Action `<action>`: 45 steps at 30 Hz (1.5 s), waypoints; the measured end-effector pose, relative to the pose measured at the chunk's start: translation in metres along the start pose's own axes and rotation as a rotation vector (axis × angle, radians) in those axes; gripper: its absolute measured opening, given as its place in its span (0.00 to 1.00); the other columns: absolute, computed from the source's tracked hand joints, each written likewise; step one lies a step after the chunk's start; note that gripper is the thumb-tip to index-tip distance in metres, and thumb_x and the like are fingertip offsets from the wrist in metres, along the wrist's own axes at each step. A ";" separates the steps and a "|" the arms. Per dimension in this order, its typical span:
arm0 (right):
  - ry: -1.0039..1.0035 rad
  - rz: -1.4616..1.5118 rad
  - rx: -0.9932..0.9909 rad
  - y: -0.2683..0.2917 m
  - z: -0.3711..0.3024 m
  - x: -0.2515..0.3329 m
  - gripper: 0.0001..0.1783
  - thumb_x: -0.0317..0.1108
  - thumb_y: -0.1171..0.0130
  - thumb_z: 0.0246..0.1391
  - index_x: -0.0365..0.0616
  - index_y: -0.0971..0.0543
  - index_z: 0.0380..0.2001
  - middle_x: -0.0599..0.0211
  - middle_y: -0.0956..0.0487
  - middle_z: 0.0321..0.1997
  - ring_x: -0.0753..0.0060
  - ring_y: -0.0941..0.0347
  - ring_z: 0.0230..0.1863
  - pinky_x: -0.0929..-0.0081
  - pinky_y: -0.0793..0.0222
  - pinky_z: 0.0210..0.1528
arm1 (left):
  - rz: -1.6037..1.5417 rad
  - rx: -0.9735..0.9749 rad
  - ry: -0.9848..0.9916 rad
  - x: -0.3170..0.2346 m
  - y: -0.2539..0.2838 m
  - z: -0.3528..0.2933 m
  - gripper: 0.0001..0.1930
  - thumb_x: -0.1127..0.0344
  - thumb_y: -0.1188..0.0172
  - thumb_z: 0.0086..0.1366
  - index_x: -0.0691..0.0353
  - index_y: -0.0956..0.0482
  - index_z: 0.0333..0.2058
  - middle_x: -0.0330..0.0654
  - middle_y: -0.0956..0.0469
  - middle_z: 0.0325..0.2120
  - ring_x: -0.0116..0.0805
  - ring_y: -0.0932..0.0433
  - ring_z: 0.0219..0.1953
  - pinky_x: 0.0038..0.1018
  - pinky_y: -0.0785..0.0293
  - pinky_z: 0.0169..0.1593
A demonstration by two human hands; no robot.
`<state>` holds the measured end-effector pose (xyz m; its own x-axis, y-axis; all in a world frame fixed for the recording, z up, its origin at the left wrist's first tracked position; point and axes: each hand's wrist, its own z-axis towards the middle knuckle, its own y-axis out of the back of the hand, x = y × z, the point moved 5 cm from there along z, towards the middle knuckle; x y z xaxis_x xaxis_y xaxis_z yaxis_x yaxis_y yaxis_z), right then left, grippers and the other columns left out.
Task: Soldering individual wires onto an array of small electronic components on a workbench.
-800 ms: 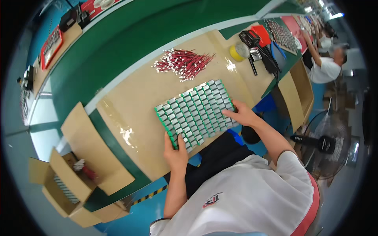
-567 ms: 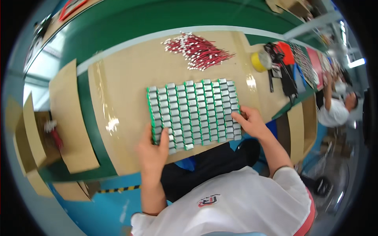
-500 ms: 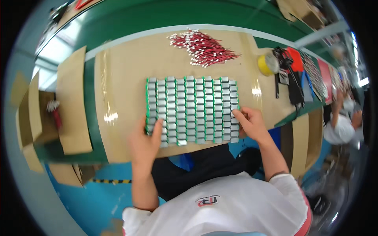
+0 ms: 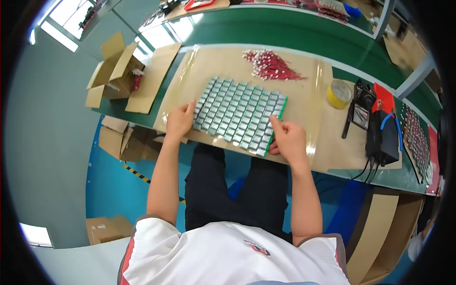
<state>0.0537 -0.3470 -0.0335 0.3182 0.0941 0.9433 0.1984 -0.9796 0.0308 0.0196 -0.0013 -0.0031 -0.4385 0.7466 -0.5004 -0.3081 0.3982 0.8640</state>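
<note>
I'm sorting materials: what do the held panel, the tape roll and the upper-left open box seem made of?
Held panel: probably metal or foil-faced blocks, given their silvery sheen. Tape roll: likely plastic film, smooth and yellow. Open box: cardboard, matt brown, folded flaps.

The panel point(image 4: 240, 116) looks metallic, its silver blocks smooth with a satin sheen and its green edging plastic-like. Under the panel, the brown sheet point(image 4: 218, 66) is matt cardboard, with glossy clear tape point(image 4: 312, 142) to the panel's right. Beyond the panel, the red wires point(image 4: 282, 71) look plastic-coated. To its right, the yellow tape roll point(image 4: 338, 95) is shiny and the blue handles point(image 4: 400, 135) look like smooth plastic. Left of the panel, the carton point(image 4: 122, 73) is dull cardboard on a smooth green tabletop point(image 4: 114, 107). Below the panel, the dark trousers point(image 4: 204, 183) are matt cloth.
</note>
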 end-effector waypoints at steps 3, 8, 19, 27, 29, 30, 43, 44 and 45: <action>0.009 0.069 0.053 -0.012 -0.001 0.000 0.30 0.50 0.39 0.64 0.28 0.20 0.24 0.57 0.22 0.15 0.69 0.22 0.15 0.73 0.28 0.16 | -0.097 -0.131 -0.079 0.026 0.005 -0.006 0.25 0.48 0.47 0.73 0.68 0.17 0.34 0.57 0.21 0.24 0.53 0.19 0.31 0.40 0.26 0.38; 0.038 0.031 0.006 -0.013 0.000 0.003 0.30 0.51 0.42 0.66 0.30 0.20 0.23 0.58 0.22 0.14 0.69 0.21 0.14 0.72 0.28 0.16 | -0.139 -0.130 -0.079 0.037 -0.005 -0.007 0.23 0.51 0.46 0.74 0.69 0.17 0.37 0.52 0.20 0.28 0.47 0.21 0.33 0.37 0.27 0.40; 0.358 -0.514 -0.422 0.017 -0.013 0.014 0.23 0.44 0.43 0.65 0.34 0.17 0.24 0.56 0.22 0.15 0.48 0.22 0.19 0.59 0.27 0.25 | 0.050 -0.187 -0.669 -0.084 0.005 -0.019 0.19 0.68 0.40 0.67 0.68 0.23 0.54 0.57 0.22 0.50 0.55 0.24 0.53 0.43 0.27 0.55; 0.818 -1.021 -0.470 -0.013 -0.011 0.059 0.21 0.30 0.44 0.61 0.34 0.25 0.57 0.45 0.27 0.63 0.40 0.31 0.64 0.53 0.32 0.62 | 0.044 0.308 -1.285 -0.168 -0.085 -0.028 0.32 0.62 0.43 0.66 0.78 0.36 0.63 0.61 0.41 0.68 0.60 0.45 0.72 0.50 0.47 0.73; 0.761 -1.020 -0.345 -0.027 0.000 0.054 0.26 0.28 0.45 0.61 0.31 0.30 0.62 0.43 0.32 0.68 0.36 0.41 0.71 0.47 0.42 0.70 | 0.050 0.336 -1.307 -0.162 -0.098 -0.028 0.35 0.57 0.44 0.67 0.79 0.38 0.64 0.63 0.42 0.68 0.62 0.46 0.72 0.50 0.49 0.73; 0.746 -1.032 -0.340 -0.029 0.003 0.049 0.26 0.28 0.45 0.61 0.31 0.30 0.62 0.43 0.32 0.68 0.36 0.41 0.71 0.47 0.42 0.70 | 0.035 0.347 -1.303 -0.161 -0.099 -0.028 0.35 0.57 0.44 0.67 0.79 0.38 0.64 0.63 0.42 0.68 0.62 0.46 0.72 0.50 0.49 0.73; 0.694 -1.059 -0.194 -0.028 0.023 0.034 0.29 0.29 0.46 0.62 0.33 0.33 0.65 0.46 0.39 0.74 0.37 0.43 0.73 0.43 0.46 0.72 | 0.055 0.383 -1.210 -0.161 -0.099 -0.028 0.36 0.58 0.44 0.66 0.79 0.40 0.65 0.62 0.45 0.70 0.59 0.50 0.74 0.50 0.54 0.75; 0.688 -1.102 -0.184 -0.029 0.024 0.034 0.28 0.30 0.47 0.62 0.33 0.33 0.65 0.48 0.39 0.74 0.38 0.43 0.73 0.43 0.47 0.73 | 0.060 0.385 -1.208 -0.162 -0.099 -0.029 0.36 0.58 0.44 0.66 0.79 0.40 0.65 0.62 0.45 0.70 0.59 0.50 0.74 0.50 0.54 0.75; 0.688 -1.098 -0.182 -0.028 0.025 0.033 0.28 0.30 0.47 0.62 0.33 0.33 0.65 0.48 0.39 0.74 0.38 0.43 0.73 0.43 0.47 0.73 | 0.055 0.388 -1.201 -0.162 -0.099 -0.029 0.36 0.58 0.44 0.66 0.79 0.39 0.65 0.62 0.45 0.70 0.59 0.50 0.74 0.50 0.54 0.75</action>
<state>0.0818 -0.3120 -0.0114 -0.4750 0.7982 0.3706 -0.0945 -0.4650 0.8803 0.0964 -0.1771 -0.0094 0.6613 0.6982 -0.2742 0.0432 0.3294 0.9432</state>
